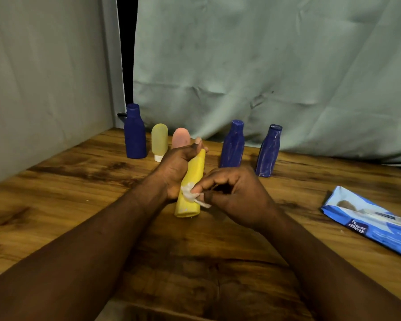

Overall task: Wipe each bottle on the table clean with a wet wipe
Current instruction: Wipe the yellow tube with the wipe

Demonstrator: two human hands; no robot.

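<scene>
Fingers: left hand [175,167] wraps yellow bottle [191,188], tilted over table [79,193] | right hand [235,193] pinches wet wipe [192,194] against bottle's lower side | wipes pack [370,221] at right

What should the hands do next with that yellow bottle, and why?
Probably slide the wet wipe up the yellow bottle toward its top. The right hand pinches the wipe against the bottle's lower part, while the left hand grips its upper part, holding it tilted; the stretch between them is the nearest surface to cover.
</scene>
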